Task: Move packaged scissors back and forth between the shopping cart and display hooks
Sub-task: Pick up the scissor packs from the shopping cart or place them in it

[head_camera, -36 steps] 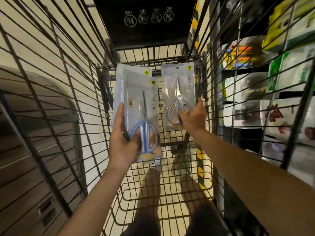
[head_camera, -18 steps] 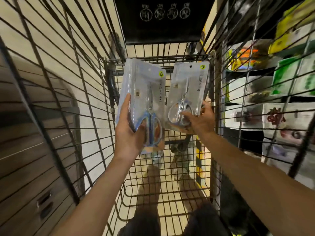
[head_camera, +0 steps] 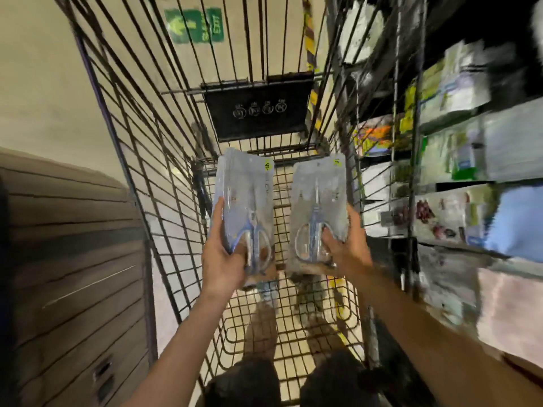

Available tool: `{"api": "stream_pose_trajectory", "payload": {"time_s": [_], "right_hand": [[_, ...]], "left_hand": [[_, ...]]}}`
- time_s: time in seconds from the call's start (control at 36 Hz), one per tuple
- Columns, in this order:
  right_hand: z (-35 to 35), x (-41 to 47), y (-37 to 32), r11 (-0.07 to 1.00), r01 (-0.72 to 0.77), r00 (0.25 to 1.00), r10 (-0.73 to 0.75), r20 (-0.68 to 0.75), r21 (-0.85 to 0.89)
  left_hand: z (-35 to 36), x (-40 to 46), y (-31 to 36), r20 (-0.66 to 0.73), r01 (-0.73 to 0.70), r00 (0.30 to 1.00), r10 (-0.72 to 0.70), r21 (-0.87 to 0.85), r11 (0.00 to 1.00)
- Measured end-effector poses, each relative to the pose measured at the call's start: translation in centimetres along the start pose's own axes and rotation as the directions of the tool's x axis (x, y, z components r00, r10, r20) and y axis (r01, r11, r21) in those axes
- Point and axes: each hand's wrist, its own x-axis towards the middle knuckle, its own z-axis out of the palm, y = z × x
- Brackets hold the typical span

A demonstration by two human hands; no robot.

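Note:
Both of my hands are inside the wire shopping cart (head_camera: 164,230), each holding packaged scissors upright. My left hand (head_camera: 223,259) grips the lower part of a stack of clear packs with blue-handled scissors (head_camera: 245,207); how many packs it holds is unclear. My right hand (head_camera: 346,248) grips the bottom right of a clear pack with grey-handled scissors (head_camera: 317,212). Each pack has a small yellow sticker at its top right. The two packs stand side by side, slightly apart, above the cart's mesh floor (head_camera: 282,318). The frame is blurred.
The cart's black fold-down seat flap (head_camera: 258,110) stands beyond the packs. Store shelves with packaged goods (head_camera: 458,160) line the right side. A brown slatted surface (head_camera: 67,259) is on the left. My legs show through the mesh below.
The view has tilted up, so the cart's far end and floor markings show. Both hands with their packs sit lower in view, and the right pack has straightened upright.

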Motion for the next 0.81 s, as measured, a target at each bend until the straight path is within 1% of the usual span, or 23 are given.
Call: {"api": "stream_pose_trajectory", "payload": {"time_s": [0.06, 0.14, 0.22, 0.28, 0.42, 0.47, 0.58, 0.64, 0.75, 0.81], "right_hand": [[-1.5, -2.5, -1.2, 0.999, 0.036, 0.999, -0.036, 0.01, -0.008], [-3.2, -6.4, -3.7, 0.998, 0.038, 0.999, -0.039, 0.016, 0.043], [-4.6, -9.9, -4.9, 0.993, 0.051, 0.999, -0.051, -0.003, 0.11], [-5.8, -12.5, -5.7, 0.988, 0.069, 0.997, -0.071, 0.008, 0.135], [-8.7, -18.9, -6.9, 0.971, 0.187, 0.982, -0.189, 0.0, 0.148], [-9.9, -21.6, -7.2, 0.961, 0.239, 0.971, -0.235, -0.039, 0.139], [-13.2, -27.4, -6.1, 0.932, 0.286, 0.958, -0.281, -0.055, 0.223], [-14.8, -30.2, -4.9, 0.918, 0.3, 0.954, -0.289, -0.08, 0.26], [-17.5, -35.1, -2.2, 0.904, 0.329, 0.942, -0.293, -0.167, 0.274], [-18.6, -37.6, -1.0, 0.897, 0.329, 0.942, -0.288, -0.173, 0.294]], "left_hand": [[-0.4, -1.5, 1.6, 0.008, -0.012, 1.0, 0.012, -0.017, 1.0], [-1.0, -4.4, 4.4, 0.023, -0.071, 0.997, 0.072, -0.029, 0.997], [-2.0, -7.2, 6.5, 0.068, -0.132, 0.989, 0.13, 0.017, 0.991], [-2.6, -9.2, 7.7, 0.079, -0.153, 0.986, 0.149, 0.052, 0.987], [-3.9, -15.0, 9.2, 0.095, -0.192, 0.978, 0.188, 0.025, 0.981], [-4.2, -17.9, 9.7, 0.098, -0.238, 0.967, 0.233, 0.043, 0.97], [-4.1, -24.3, 10.0, 0.094, -0.236, 0.967, 0.235, 0.003, 0.972], [-4.0, -27.3, 9.8, 0.109, -0.261, 0.96, 0.259, 0.003, 0.965], [-3.3, -32.5, 9.2, 0.144, -0.306, 0.942, 0.303, -0.002, 0.952], [-2.8, -34.6, 8.8, 0.16, -0.32, 0.935, 0.318, -0.012, 0.947]]}}
